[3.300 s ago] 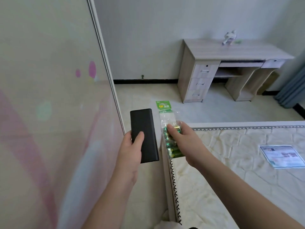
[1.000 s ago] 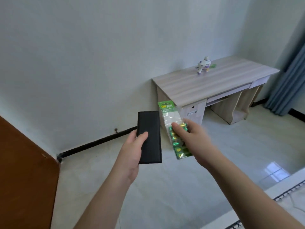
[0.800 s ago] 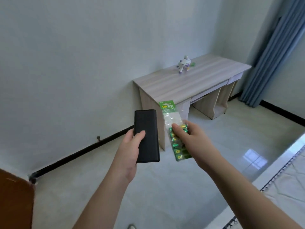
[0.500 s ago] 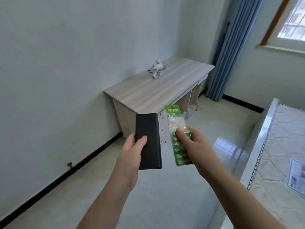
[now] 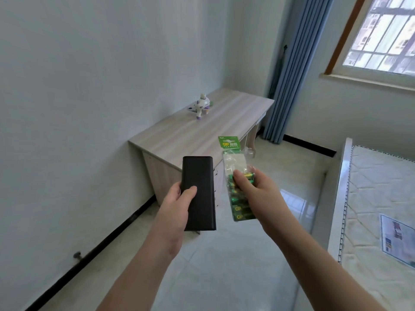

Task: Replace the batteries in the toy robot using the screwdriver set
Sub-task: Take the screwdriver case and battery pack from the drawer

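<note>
Toy robot [image 5: 200, 106] is being seen standing on the far part of the wooden table [image 5: 179, 135], close to the wall, white with purple and green trim; nothing is touching it. A black flat case [image 5: 198, 193] is being held out in front by the left hand [image 5: 177, 207], thumb laid on its top face, the other fingers hidden beneath, long axis pointing toward the table. Whether it is the screwdriver set cannot be told, since it is being kept closed and no marking is showing. A battery pack [image 5: 235, 176], clear plastic with a green header card, is being gripped by the right hand [image 5: 258, 194], thumb pressed on the front over the green and gold cells, fingers curled round behind; the header card is pointing up and away. Case and pack are being held side by side, near but apart, both well short of the table and above the pale tiled floor [image 5: 224, 265]. A blue curtain [image 5: 292, 70] is hanging beyond the table's far end, beside a window [image 5: 381, 34]. A mattress [image 5: 377, 209] with a printed label is being seen at the right edge.
</note>
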`<act>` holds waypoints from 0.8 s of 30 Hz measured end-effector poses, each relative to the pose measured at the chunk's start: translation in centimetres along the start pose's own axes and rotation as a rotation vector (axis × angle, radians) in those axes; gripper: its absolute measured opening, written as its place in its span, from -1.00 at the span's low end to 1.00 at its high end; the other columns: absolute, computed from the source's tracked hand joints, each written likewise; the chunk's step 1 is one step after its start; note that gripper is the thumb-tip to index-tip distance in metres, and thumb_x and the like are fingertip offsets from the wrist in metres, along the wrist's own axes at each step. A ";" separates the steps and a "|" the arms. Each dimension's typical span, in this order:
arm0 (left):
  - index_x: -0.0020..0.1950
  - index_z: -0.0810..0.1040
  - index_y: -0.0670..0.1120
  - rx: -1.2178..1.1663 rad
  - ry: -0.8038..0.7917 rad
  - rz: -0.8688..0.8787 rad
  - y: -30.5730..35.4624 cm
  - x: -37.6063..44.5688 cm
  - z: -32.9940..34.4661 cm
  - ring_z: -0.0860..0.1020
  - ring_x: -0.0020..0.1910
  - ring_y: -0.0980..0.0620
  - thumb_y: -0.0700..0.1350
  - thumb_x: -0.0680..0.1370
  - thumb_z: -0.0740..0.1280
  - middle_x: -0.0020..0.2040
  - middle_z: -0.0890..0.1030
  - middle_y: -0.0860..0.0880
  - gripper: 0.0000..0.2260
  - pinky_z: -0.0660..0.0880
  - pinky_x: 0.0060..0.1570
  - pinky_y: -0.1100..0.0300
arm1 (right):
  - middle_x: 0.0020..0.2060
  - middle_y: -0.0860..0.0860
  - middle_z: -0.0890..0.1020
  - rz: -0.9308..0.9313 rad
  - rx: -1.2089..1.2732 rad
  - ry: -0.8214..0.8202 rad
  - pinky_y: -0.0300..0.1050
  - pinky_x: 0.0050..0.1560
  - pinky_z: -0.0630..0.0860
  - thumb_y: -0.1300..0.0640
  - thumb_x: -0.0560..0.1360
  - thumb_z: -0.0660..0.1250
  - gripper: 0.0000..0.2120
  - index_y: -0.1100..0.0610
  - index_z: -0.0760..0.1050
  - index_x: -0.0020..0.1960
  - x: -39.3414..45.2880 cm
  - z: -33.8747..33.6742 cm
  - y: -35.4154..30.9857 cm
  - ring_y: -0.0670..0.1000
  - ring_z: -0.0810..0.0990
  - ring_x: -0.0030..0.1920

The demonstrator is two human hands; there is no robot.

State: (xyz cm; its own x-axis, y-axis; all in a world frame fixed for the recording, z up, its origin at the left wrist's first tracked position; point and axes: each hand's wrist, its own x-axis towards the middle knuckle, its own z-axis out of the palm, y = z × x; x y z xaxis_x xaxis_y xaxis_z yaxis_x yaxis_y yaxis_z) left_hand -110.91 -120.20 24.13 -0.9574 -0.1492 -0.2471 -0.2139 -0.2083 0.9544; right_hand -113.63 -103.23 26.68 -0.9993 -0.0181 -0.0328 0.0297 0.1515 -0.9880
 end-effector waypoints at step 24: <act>0.22 0.50 0.01 0.121 -0.042 0.028 3.8 22.8 13.4 0.64 0.08 -0.09 -0.01 0.63 0.25 0.11 0.66 -0.08 -0.81 0.57 0.11 -0.10 | -0.12 0.02 0.66 0.137 0.085 -0.010 -0.11 -0.21 0.56 -0.07 0.57 0.28 -0.88 -0.08 0.48 0.07 22.5 -10.4 1.9 0.01 0.66 -0.15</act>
State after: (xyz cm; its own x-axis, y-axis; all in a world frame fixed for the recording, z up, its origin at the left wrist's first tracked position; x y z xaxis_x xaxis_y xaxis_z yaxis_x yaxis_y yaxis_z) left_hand -136.18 -111.47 24.40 -0.9700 -0.1125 -0.2154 -0.2065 -0.0859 0.9747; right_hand -136.31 -93.07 25.68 -0.9855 -0.0130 -0.1690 0.1677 0.0692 -0.9834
